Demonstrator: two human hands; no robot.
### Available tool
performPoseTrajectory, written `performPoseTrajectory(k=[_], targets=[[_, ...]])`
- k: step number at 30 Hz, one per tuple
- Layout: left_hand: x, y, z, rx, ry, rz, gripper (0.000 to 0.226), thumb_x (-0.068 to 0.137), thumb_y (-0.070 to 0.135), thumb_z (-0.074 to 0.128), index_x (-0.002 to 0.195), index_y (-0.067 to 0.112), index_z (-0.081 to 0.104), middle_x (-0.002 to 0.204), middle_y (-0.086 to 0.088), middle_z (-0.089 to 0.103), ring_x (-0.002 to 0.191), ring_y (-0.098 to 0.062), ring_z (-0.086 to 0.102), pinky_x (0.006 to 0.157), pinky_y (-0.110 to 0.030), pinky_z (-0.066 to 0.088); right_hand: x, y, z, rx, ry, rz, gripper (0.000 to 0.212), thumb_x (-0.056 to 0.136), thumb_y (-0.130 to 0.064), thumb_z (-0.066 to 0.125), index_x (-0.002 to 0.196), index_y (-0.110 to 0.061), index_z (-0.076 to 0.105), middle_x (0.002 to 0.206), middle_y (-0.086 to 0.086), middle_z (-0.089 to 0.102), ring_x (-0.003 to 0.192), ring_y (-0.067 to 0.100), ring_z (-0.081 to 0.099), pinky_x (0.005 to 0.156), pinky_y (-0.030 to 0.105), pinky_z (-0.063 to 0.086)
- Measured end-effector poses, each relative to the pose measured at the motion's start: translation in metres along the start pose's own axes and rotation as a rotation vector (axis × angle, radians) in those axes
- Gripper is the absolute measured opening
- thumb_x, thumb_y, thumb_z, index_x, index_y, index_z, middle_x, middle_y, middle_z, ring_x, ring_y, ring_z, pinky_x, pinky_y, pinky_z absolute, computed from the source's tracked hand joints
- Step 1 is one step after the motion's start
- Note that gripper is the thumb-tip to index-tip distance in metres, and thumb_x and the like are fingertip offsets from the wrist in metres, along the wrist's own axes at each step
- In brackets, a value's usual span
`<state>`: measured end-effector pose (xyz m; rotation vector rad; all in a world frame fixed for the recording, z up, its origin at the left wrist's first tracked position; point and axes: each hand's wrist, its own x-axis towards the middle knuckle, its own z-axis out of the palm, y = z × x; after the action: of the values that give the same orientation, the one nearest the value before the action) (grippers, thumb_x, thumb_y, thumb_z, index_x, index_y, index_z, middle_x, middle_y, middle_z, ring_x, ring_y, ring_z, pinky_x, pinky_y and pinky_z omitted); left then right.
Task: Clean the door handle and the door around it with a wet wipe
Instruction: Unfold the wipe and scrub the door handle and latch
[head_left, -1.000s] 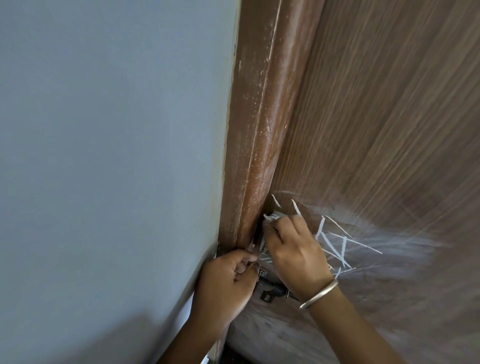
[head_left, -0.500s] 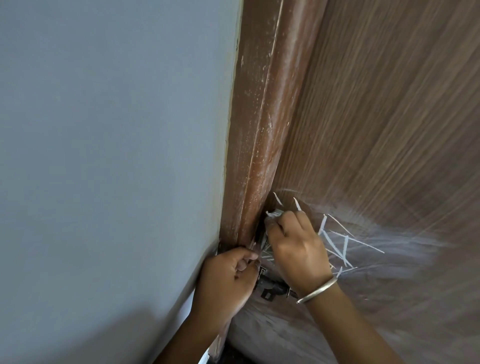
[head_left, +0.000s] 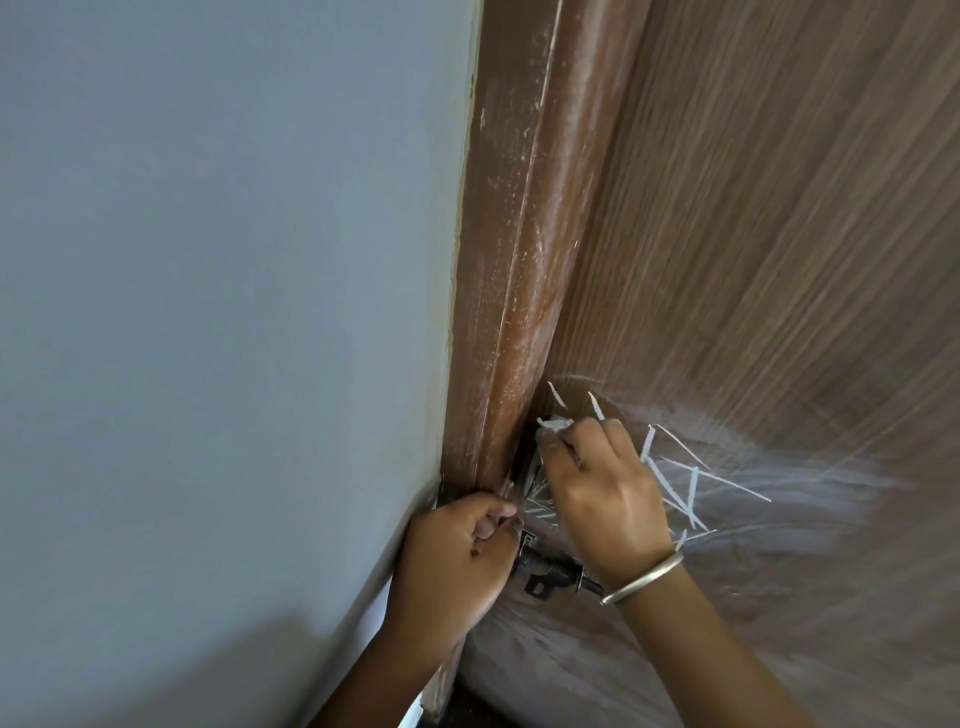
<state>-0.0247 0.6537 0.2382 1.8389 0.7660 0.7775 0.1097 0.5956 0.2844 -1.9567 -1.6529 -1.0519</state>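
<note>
Right hand (head_left: 605, 493), seemingly pinching wipe (head_left: 555, 423)

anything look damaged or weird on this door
Yes. White scratch-like streaks criss-cross the door beside the right hand, ringed by a pale hazy smear. The door frame is flecked with whitish specks. Whether these are scratches or residue is unclear. The right hand holds a small white wipe.
</note>
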Motion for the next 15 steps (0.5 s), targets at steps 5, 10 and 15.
performPoseTrajectory(k=[5, 10, 15], targets=[[-0.0007, 0.0006, 0.0002, -0.011, 0.011, 0.000, 0.017, 0.079, 0.014, 0.068, 0.084, 0.031, 0.069, 0.066, -0.005, 0.066, 0.058, -0.010, 0.060, 0.059, -0.026, 0.050, -0.0097, 0.0049, -0.0012, 0.006, -0.019, 0.040, 0.017, 0.065, 0.013, 0.062, 0.068, -0.004, 0.064, 0.068, 0.010, 0.054, 0.061, 0.025, 0.049, 0.049, 0.030, 0.042], [0.0004, 0.0011, 0.0008, 0.005, 0.009, 0.008, 0.023, 0.080, 0.015, 0.067, 0.080, 0.037, 0.065, 0.064, -0.006, 0.065, 0.058, -0.013, 0.060, 0.058, -0.027, 0.049, -0.0064, 0.0024, 0.0007, 0.033, 0.012, 0.038, 0.018, 0.073, 0.012, 0.056, 0.076, -0.002, 0.068, 0.068, 0.010, 0.054, 0.062, 0.025, 0.050, 0.051, 0.031, 0.044], [0.0005, 0.0019, -0.0005, 0.001, -0.007, 0.007, 0.025, 0.080, 0.013, 0.067, 0.080, 0.038, 0.065, 0.070, -0.007, 0.070, 0.064, -0.014, 0.064, 0.064, -0.028, 0.053, -0.0030, 0.0018, -0.0013, 0.015, -0.036, 0.038, 0.019, 0.065, 0.015, 0.065, 0.074, -0.002, 0.067, 0.066, 0.009, 0.052, 0.060, 0.025, 0.050, 0.045, 0.031, 0.045]])
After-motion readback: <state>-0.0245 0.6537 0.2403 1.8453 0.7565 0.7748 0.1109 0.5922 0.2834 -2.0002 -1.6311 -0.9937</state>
